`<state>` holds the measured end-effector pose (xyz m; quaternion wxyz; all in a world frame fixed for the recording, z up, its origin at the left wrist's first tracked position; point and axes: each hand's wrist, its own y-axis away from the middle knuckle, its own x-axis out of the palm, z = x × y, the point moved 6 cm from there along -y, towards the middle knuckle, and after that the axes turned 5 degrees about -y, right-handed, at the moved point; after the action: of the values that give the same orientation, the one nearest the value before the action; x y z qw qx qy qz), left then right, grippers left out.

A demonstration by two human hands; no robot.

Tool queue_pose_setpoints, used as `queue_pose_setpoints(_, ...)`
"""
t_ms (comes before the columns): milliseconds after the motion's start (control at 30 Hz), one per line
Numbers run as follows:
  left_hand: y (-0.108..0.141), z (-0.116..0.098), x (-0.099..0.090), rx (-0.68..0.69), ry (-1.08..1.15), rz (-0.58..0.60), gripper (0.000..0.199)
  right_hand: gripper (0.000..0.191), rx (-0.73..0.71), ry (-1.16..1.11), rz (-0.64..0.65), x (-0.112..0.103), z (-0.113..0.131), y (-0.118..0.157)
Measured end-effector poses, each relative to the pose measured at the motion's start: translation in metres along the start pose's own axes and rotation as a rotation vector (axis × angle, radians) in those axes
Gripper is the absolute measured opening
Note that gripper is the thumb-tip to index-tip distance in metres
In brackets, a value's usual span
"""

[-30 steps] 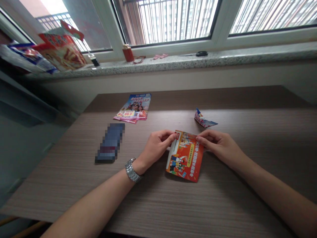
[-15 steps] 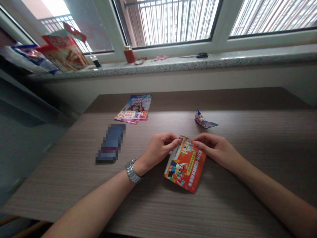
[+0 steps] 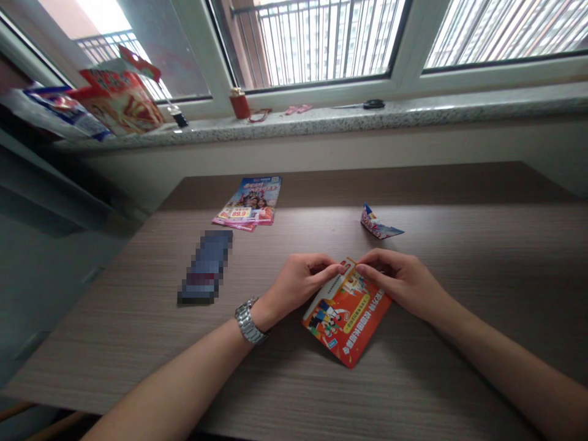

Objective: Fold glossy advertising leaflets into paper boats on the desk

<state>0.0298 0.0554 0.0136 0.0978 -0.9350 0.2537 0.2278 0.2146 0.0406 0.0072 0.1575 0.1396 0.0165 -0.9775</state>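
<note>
An orange-red printed flyer (image 3: 353,324) with cartoon figures is held tilted just above the table. My left hand (image 3: 310,278) pinches its upper left edge between thumb and fingers; a metal watch is on that wrist. On the upper right edge, my right hand (image 3: 397,275) grips the flyer the same way, its thumb close to the left one. Beyond the right hand lies a small folded paper piece (image 3: 379,225) in blue and pink print, untouched.
A stack of flyers (image 3: 252,199) rests at the back left of the table (image 3: 138,294), with a blurred dark rectangular object (image 3: 206,266) in front of it. On the windowsill are scissors (image 3: 372,105), a red lighter-like item (image 3: 239,104) and food packages (image 3: 119,98).
The flyer has turned clockwise, its lower corner swinging left. My left hand has moved right and slightly nearer, so the two hands are closer together.
</note>
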Motion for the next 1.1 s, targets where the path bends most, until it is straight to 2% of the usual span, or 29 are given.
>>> queue_pose_setpoints(300, -0.001, 0.001, -0.002, -0.002, 0.004, 0.031, 0.027, 0.028, 0.015, -0.003, -0.026, -0.004, -0.003, -0.001)
queue_pose_setpoints(667, 0.0, -0.003, 0.007, 0.029, -0.105, 0.113, 0.029, 0.03, 0.012, -0.019, 0.053, 0.006, -0.001, 0.002)
queue_pose_setpoints(933, 0.002, 0.0, 0.008, 0.03, -0.047, 0.13, 0.031, 0.028, 0.003, -0.046, -0.033, -0.001, -0.001, 0.0)
queue_pose_setpoints(1100, 0.001, 0.001, 0.006, 0.036, -0.125, 0.108, 0.028, 0.029, 0.016, -0.046, -0.035, -0.002, -0.002, 0.001)
